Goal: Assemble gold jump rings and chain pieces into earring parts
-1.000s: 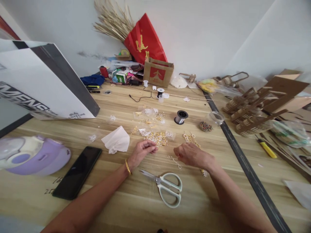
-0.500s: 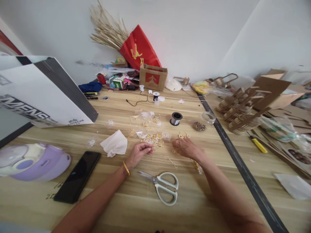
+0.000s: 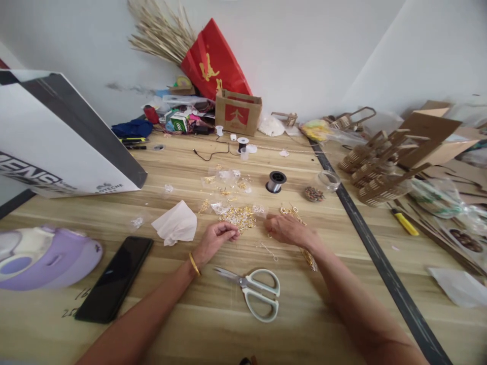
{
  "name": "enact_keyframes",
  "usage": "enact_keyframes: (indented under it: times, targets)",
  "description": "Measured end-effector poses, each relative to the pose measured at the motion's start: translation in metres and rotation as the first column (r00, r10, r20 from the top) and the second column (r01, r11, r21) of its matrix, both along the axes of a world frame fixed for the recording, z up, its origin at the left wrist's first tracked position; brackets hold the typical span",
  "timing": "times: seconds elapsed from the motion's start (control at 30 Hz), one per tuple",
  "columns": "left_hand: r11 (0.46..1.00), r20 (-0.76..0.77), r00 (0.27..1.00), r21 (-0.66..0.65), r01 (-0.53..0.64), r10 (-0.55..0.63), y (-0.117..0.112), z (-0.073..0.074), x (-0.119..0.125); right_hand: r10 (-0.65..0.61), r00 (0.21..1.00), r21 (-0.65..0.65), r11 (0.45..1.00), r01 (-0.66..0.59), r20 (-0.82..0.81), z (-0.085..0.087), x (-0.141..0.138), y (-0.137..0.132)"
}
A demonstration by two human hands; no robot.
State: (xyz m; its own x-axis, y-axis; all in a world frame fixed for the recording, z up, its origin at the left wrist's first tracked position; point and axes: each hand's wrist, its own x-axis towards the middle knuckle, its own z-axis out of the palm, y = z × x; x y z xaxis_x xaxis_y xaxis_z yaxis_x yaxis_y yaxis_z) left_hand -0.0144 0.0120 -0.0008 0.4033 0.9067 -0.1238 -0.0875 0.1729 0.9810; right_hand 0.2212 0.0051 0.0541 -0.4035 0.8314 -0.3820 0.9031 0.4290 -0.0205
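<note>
My left hand (image 3: 217, 239), with a gold bangle (image 3: 194, 264) at the wrist, is pinched closed beside a pile of small gold and clear beads (image 3: 243, 219). Whatever its fingertips hold is too small to name. To the right of the pile, my right hand (image 3: 287, 229) reaches down to the tabletop, its fingertips bent and mostly hidden under the hand. Gold rings (image 3: 289, 210) lie just beyond it. Between the hands a short chain piece (image 3: 269, 251) rests on the wood. A bundle of gold chain (image 3: 308, 259) lies by my right wrist. Light-green-handled scissors (image 3: 253, 293) lie nearest to me.
A wire spool (image 3: 276, 181), a dish of dark beads (image 3: 314, 193) and a clear round container (image 3: 328, 180) stand beyond my right hand. To the left lie a white tissue (image 3: 175, 223) and a black phone (image 3: 116, 279). Small woven baskets (image 3: 384, 187) stand at right.
The view has shifted slightly. My right hand has moved a little left, closer to the bead pile. My left hand keeps its pinch at the pile's near edge.
</note>
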Motion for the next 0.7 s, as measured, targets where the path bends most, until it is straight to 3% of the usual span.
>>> enact_keyframes:
  times: [0.33,0.6,0.7]
  targets:
    - [0.999,-0.031,0.999,-0.016,0.038,-0.039,-0.001,0.001,0.0,0.002,0.949,0.049,0.999,0.014,-0.316,-0.002,0.004,0.006]
    - [0.998,-0.046,0.997,-0.014,0.059,-0.06,-0.001,0.002,-0.002,0.023,0.949,0.042,0.999,-0.011,-0.315,-0.001,0.006,0.002]
    - [0.999,-0.04,0.998,-0.015,0.048,-0.049,-0.001,0.001,-0.001,0.041,0.946,0.094,0.996,-0.011,-0.321,0.006,0.004,-0.005]
